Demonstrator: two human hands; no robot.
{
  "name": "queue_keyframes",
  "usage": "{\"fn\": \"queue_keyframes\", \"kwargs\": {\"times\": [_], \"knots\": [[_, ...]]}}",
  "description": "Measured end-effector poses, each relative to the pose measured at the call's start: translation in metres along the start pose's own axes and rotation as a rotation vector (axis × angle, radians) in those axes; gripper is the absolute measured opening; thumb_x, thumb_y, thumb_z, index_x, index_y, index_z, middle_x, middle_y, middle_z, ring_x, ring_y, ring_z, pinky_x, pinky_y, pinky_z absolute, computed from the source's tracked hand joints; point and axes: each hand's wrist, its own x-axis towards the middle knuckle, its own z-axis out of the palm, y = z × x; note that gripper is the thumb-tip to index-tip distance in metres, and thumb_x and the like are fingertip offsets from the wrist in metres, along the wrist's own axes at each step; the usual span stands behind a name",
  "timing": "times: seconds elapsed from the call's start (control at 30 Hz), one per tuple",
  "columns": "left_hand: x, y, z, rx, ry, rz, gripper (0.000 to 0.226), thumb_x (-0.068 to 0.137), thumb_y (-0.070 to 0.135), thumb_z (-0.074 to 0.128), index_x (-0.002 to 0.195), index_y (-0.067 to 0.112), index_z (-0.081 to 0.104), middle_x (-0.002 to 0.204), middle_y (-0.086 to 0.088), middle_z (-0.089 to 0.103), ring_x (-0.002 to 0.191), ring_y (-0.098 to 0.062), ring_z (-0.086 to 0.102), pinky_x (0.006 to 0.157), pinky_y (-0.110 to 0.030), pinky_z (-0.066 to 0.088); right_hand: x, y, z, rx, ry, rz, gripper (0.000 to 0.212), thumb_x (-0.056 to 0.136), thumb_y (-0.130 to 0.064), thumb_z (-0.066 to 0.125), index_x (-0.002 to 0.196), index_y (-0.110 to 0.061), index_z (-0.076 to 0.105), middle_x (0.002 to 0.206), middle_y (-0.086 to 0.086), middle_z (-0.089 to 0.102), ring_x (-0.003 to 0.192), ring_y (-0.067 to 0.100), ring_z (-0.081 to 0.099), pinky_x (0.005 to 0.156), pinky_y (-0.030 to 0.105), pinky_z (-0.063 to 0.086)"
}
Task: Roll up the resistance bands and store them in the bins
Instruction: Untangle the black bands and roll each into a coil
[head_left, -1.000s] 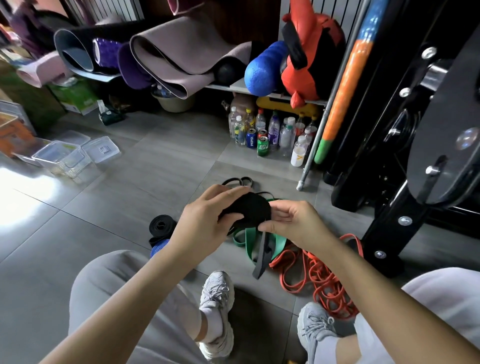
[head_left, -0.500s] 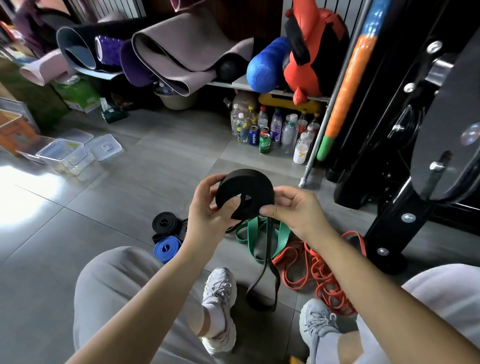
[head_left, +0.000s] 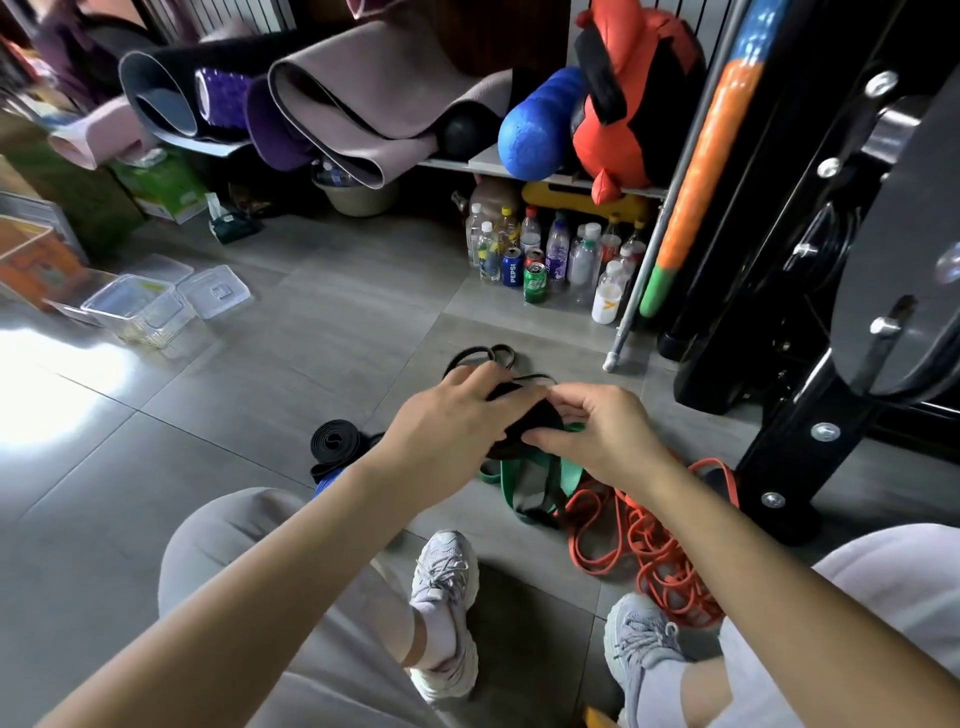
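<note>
A black resistance band roll (head_left: 530, 423) sits between both hands above the floor. My left hand (head_left: 449, 421) wraps over its left side and my right hand (head_left: 597, 434) pinches its right edge. Its loose tail (head_left: 530, 493) hangs down over a green band (head_left: 569, 478) lying on the tiles. An orange band (head_left: 644, 540) is heaped to the right. A rolled black band (head_left: 335, 441) and a mostly hidden blue roll (head_left: 323, 487) lie left of my hands. Thin black bands (head_left: 485, 356) lie just beyond them. Clear plastic bins (head_left: 137, 309) stand at the far left.
Bottles and cans (head_left: 550, 260) cluster under a shelf of yoga mats (head_left: 353, 104). A black machine frame (head_left: 810, 374) rises on the right, with a leaning pole (head_left: 654, 254) beside it. My shoes (head_left: 444, 613) and knees fill the bottom of the view.
The roll has come down from its raised, upright position and now lies flatter between my hands. The hanging tail is shorter. My left hand now covers more of the roll.
</note>
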Motion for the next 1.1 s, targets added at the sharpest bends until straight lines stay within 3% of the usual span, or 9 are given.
{"fn": "queue_keyframes", "kwargs": {"times": [0.13, 0.33, 0.43, 0.53, 0.67, 0.77, 0.93, 1.0, 1.1], "knots": [[0.003, -0.006, 0.000, -0.210, 0.049, -0.046, 0.053, 0.079, 0.017, 0.062, 0.127, 0.034, 0.045, 0.111, -0.007, 0.055, 0.091, -0.031, 0.060, 0.065, -0.039, 0.055, 0.004, -0.002, -0.009, 0.003, -0.033, -0.011, 0.036, 0.071, -0.015, 0.079, 0.090, -0.042, 0.066, 0.089, -0.008, 0.073, 0.085, 0.008, 0.069, 0.084, 0.040, 0.055], [0.004, -0.007, -0.005, -0.452, 0.225, -0.237, 0.049, 0.080, 0.015, 0.064, 0.125, 0.030, 0.054, 0.108, 0.008, 0.049, 0.093, -0.009, 0.051, 0.075, -0.024, 0.047, 0.010, -0.003, -0.022, 0.007, -0.056, 0.021, 0.032, 0.070, -0.023, 0.081, 0.088, -0.047, 0.068, 0.090, -0.011, 0.073, 0.087, 0.011, 0.069, 0.086, 0.046, 0.054], [0.003, -0.003, -0.001, -0.607, 0.244, -0.344, 0.048, 0.079, 0.019, 0.062, 0.123, 0.035, 0.052, 0.102, 0.018, 0.044, 0.096, -0.002, 0.049, 0.079, -0.024, 0.050, 0.014, -0.002, -0.023, 0.045, -0.041, 0.009, 0.036, 0.067, -0.022, 0.083, 0.089, -0.047, 0.068, 0.089, -0.012, 0.074, 0.088, 0.009, 0.069, 0.088, 0.043, 0.054], [0.003, 0.004, 0.003, -0.798, 0.350, -0.491, 0.047, 0.077, 0.017, 0.065, 0.116, 0.040, 0.053, 0.105, 0.017, 0.052, 0.101, 0.000, 0.053, 0.089, -0.019, 0.046, 0.014, 0.001, -0.021, 0.112, -0.023, -0.001, 0.045, 0.066, -0.013, 0.084, 0.094, -0.042, 0.064, 0.087, -0.015, 0.073, 0.086, 0.007, 0.069, 0.087, 0.034, 0.054], [0.006, 0.020, 0.000, -1.155, 0.458, -0.638, 0.051, 0.082, -0.004, 0.064, 0.106, 0.039, 0.049, 0.102, 0.006, 0.060, 0.090, -0.010, 0.063, 0.077, -0.032, 0.056, 0.007, 0.008, -0.017, 0.331, -0.007, 0.048, 0.041, 0.069, 0.003, 0.076, 0.093, -0.027, 0.064, 0.082, -0.012, 0.073, 0.083, 0.006, 0.069, 0.080, 0.024, 0.054], [0.004, 0.027, 0.005, -1.300, 0.444, -0.677, 0.046, 0.085, -0.004, 0.061, 0.106, 0.033, 0.044, 0.106, -0.007, 0.056, 0.093, -0.020, 0.063, 0.073, -0.042, 0.058, 0.004, 0.009, -0.013, 0.514, 0.027, 0.075, 0.037, 0.072, 0.013, 0.067, 0.095, -0.015, 0.064, 0.080, -0.010, 0.074, 0.080, 0.005, 0.069, 0.078, 0.020, 0.055], [0.000, 0.037, 0.014, -1.576, 0.427, -0.784, 0.039, 0.087, -0.004, 0.056, 0.105, 0.027, 0.041, 0.108, -0.005, 0.055, 0.099, -0.021, 0.062, 0.071, -0.037, 0.058, 0.001, 0.009, -0.008, 0.661, 0.088, 0.108, 0.030, 0.071, 0.009, 0.066, 0.095, -0.009, 0.065, 0.080, -0.002, 0.074, 0.078, 0.012, 0.070, 0.077, 0.024, 0.056], [0.003, 0.034, 0.017, -1.513, 0.399, -0.795, 0.040, 0.086, 0.000, 0.062, 0.104, 0.028, 0.040, 0.106, 0.000, 0.054, 0.101, -0.020, 0.060, 0.076, -0.036, 0.056, 0.003, 0.009, -0.009, 0.634, 0.096, 0.106, 0.030, 0.072, 0.012, 0.066, 0.094, -0.009, 0.065, 0.078, -0.003, 0.074, 0.076, 0.010, 0.069, 0.074, 0.022, 0.056], [0.004, 0.025, 0.014, -0.963, 0.236, -0.753, 0.051, 0.080, 0.010, 0.071, 0.116, 0.027, 0.040, 0.116, 0.011, 0.040, 0.116, -0.016, 0.045, 0.093, -0.028, 0.042, 0.005, 0.011, -0.015, 0.473, 0.087, 0.085, 0.032, 0.070, 0.009, 0.071, 0.091, -0.014, 0.066, 0.078, -0.008, 0.074, 0.077, 0.008, 0.070, 0.071, 0.019, 0.054]]}}
